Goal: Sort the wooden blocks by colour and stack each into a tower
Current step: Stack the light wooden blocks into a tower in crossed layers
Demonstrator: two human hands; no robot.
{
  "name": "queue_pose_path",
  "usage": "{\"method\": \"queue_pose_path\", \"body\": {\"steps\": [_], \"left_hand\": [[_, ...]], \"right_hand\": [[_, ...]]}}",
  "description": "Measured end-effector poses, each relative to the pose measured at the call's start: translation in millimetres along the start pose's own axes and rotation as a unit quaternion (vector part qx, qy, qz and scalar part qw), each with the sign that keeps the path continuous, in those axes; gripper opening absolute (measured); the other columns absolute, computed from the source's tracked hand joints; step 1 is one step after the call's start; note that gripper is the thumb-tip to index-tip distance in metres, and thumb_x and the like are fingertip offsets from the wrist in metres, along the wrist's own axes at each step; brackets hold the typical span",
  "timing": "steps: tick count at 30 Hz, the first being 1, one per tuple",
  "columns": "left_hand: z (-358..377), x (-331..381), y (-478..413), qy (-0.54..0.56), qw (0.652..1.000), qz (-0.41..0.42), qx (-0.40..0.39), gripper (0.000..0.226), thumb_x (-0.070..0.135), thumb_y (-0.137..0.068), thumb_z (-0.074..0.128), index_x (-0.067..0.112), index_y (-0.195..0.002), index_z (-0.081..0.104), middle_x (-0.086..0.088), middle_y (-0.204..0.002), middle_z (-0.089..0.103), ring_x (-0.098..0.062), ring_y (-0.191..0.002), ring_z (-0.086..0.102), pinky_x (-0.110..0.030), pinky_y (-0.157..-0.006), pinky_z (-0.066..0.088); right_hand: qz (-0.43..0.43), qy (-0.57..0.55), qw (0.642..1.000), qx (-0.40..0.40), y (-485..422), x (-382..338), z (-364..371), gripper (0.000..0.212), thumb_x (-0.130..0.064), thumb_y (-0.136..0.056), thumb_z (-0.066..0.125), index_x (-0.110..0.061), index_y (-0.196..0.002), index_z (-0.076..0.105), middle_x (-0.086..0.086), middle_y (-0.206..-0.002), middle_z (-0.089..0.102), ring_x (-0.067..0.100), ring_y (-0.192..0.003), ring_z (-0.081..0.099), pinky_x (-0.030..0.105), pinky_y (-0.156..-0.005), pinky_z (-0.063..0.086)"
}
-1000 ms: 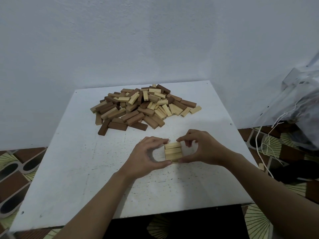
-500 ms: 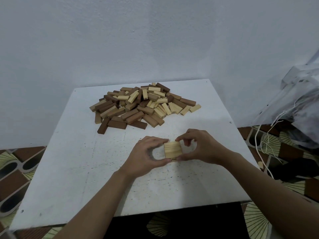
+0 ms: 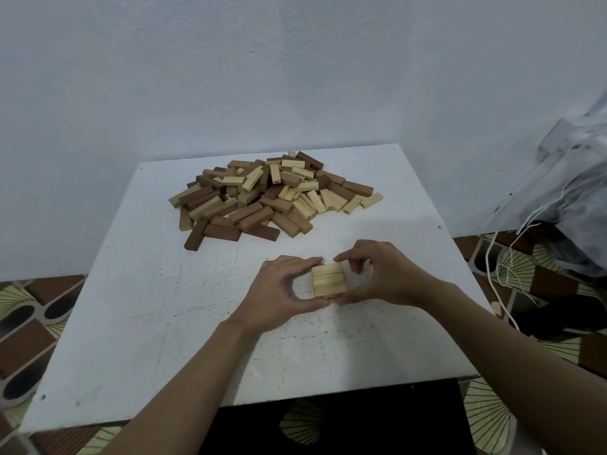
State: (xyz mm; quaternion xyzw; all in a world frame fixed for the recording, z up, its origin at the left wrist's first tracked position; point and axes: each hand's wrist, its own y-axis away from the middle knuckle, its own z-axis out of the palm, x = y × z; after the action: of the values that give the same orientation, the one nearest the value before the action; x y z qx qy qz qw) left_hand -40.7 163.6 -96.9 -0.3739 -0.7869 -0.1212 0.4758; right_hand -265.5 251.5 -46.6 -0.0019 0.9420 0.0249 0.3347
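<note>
Mixed heap of pale and dark brown wooden blocks (image 3: pixel 269 195) beyond the hands, clear plastic bag (image 3: pixel 565 192) far right, low stack of pale wooden blocks (image 3: pixel 329 279) on white worktop (image 3: pixel 147 323) between left hand (image 3: pixel 279 290) and right hand (image 3: pixel 377 277), both pinching it, top blocks' long axes running hand to hand

The left hand (image 3: pixel 279 290) and right hand (image 3: pixel 377 279) cover the sides of the pale stack (image 3: pixel 329 280), so its layers cannot be counted. The right edge cuts the bag (image 3: pixel 571 192).
</note>
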Motion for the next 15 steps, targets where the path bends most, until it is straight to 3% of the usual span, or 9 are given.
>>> {"method": "queue_pose_path", "body": {"steps": [6, 11, 15], "left_hand": [[1.2, 0.0, -0.5, -0.014, 1.000, -0.001, 0.001, 0.073, 0.061, -0.066, 0.085, 0.038, -0.132, 0.065, 0.023, -0.116, 0.068, -0.013, -0.114, 0.060, -0.056, -0.096, 0.049], [1.9, 2.3, -2.3, -0.030, 1.000, -0.005, -0.006, 0.075, 0.066, -0.064, 0.082, 0.055, -0.132, 0.053, 0.028, -0.118, 0.062, -0.012, -0.112, 0.059, -0.054, -0.097, 0.048], [1.3, 2.8, -2.0, -0.041, 0.999, -0.016, -0.012, 0.067, 0.066, -0.063, 0.081, 0.047, -0.125, 0.066, 0.028, -0.112, 0.066, -0.008, -0.114, 0.057, -0.053, -0.097, 0.044]], "right_hand": [[-0.003, -0.006, 1.000, 0.005, 0.0, -1.1, 2.0, 0.059, -0.047, -0.066, 0.089, -0.025, -0.117, 0.072, -0.014, -0.088, 0.061, 0.010, -0.084, 0.054, 0.032, -0.072, 0.049], [-0.001, -0.027, 1.000, 0.006, 2.1, 0.5, 2.5, 0.059, -0.047, -0.065, 0.090, -0.023, -0.116, 0.073, -0.013, -0.090, 0.065, 0.006, -0.086, 0.058, 0.033, -0.077, 0.053], [-0.001, -0.026, 1.000, 0.003, 1.3, -0.4, 1.7, 0.059, -0.047, -0.065, 0.090, -0.024, -0.116, 0.073, -0.014, -0.091, 0.065, 0.004, -0.087, 0.057, 0.029, -0.076, 0.051]]}}
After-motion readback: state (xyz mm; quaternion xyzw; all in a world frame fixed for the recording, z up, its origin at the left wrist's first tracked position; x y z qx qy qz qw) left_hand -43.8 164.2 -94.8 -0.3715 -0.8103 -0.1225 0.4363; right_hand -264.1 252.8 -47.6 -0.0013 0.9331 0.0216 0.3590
